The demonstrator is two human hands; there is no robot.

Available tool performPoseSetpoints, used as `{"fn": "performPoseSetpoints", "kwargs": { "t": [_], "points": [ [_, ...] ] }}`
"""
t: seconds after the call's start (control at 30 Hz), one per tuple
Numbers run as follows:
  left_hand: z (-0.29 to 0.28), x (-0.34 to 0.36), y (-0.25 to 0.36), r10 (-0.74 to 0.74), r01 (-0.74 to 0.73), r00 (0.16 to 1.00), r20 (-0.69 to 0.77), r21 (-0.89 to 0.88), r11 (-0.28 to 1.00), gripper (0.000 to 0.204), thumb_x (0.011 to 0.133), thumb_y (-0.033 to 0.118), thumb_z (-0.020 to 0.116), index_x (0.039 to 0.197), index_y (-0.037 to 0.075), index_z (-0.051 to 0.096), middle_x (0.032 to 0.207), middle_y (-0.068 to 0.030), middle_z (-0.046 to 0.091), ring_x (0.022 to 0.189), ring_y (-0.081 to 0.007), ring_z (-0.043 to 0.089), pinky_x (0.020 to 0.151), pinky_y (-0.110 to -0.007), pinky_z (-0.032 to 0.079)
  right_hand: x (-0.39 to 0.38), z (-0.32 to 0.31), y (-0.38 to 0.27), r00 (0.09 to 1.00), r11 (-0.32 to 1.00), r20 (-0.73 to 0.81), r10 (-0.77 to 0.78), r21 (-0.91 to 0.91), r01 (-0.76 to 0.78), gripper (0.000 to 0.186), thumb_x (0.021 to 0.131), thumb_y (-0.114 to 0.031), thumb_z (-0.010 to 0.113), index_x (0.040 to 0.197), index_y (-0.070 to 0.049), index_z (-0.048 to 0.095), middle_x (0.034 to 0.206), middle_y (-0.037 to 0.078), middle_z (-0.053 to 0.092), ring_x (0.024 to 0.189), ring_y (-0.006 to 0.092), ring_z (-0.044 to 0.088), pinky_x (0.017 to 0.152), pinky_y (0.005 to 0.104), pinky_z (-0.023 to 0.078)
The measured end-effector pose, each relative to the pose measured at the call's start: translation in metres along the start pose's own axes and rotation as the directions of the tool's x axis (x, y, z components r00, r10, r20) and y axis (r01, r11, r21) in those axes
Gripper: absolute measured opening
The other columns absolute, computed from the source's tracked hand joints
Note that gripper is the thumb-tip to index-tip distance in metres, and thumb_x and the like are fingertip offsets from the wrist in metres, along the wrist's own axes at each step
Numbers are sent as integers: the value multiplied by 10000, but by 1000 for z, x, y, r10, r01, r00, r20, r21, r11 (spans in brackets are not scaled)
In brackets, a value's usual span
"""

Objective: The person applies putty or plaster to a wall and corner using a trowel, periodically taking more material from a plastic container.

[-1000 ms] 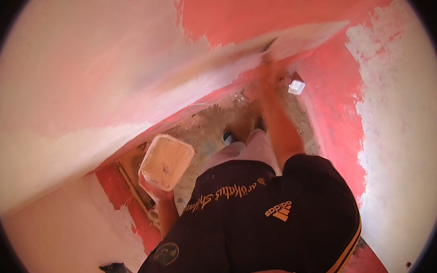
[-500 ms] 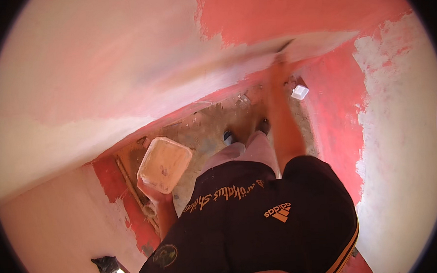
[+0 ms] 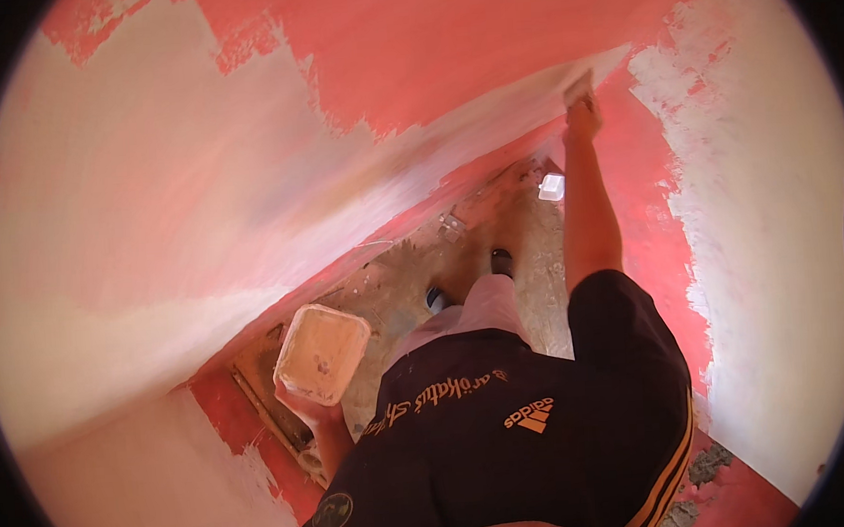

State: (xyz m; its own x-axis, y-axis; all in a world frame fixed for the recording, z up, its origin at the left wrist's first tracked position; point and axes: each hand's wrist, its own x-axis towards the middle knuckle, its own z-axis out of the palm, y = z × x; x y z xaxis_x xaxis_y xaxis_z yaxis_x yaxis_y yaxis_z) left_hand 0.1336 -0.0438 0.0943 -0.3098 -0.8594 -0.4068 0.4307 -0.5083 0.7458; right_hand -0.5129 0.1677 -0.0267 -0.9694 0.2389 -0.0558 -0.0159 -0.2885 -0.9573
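Note:
A rectangular plastic tub (image 3: 324, 353) with pale paste smeared inside rests on my left hand (image 3: 305, 408), whose fingers grip its near side. My right arm stretches far forward to the wall (image 3: 412, 64). Closed in my right hand (image 3: 583, 121) is a putty knife (image 3: 580, 85), its flat blade against the whitish band near the corner. The wall is part coral red, part covered with a pale coat; the edge between them is ragged.
A small white container (image 3: 552, 187) stands on the floor by the corner. Wooden lengths (image 3: 262, 405) lie along the left wall's foot. Another half-coated wall (image 3: 772, 197) rises at my right. Bits of debris (image 3: 452, 226) lie on the dirty floor (image 3: 486, 308) ahead of my feet.
My right hand has moved right along the wall toward the corner with the putty knife. The view has shifted, and the tub sits slightly lower in it, still in my left hand.

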Motion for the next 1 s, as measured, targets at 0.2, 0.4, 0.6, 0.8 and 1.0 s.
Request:
{"fn": "performPoseSetpoints", "kwargs": {
  "t": [0.2,0.4,0.6,0.8,1.0],
  "points": [
    [26,1,0,28,-33,993,112,46,998,548,994,424,386,1314,17,563,1293,-115,614,1171,-292,603,978,-434,511,-267,64,47,919,866,393,29,-469,173,165,977,-156,571,1105,-108,663,673,-16,577,633,132,527,574,362,419],
    [68,-19,2,188,-208,978,91,335,919,496,999,374,392,1269,8,590,1216,-109,642,1110,-284,627,938,-421,530,-290,3,-2,800,860,559,216,-497,115,252,999,-134,551,1220,-96,667,748,-25,605,656,109,524,569,313,444],
    [101,-39,-1,141,-189,977,158,342,920,471,1006,352,390,1254,10,598,1199,-110,646,1085,-275,635,910,-400,540,-13,-37,-56,997,997,-58,51,64,-47,160,1006,-135,516,983,-41,642,736,-41,518,621,102,492,545,258,417],
    [148,-56,-46,121,-151,985,119,280,948,440,1002,310,392,1231,0,605,1192,-112,650,1048,-267,649,837,-388,566,-30,15,0,968,770,235,-91,-599,218,259,1023,-182,494,1169,-30,644,874,79,649,758,198,596,676,324,494],
    [209,-57,-94,90,-102,995,51,337,936,423,995,288,386,1232,15,606,1191,-113,649,1040,-264,648,823,-392,569,-186,-30,46,745,975,665,45,-192,112,351,1024,-278,519,1248,-59,676,1015,203,723,969,287,703,855,372,531]
  ]
}}
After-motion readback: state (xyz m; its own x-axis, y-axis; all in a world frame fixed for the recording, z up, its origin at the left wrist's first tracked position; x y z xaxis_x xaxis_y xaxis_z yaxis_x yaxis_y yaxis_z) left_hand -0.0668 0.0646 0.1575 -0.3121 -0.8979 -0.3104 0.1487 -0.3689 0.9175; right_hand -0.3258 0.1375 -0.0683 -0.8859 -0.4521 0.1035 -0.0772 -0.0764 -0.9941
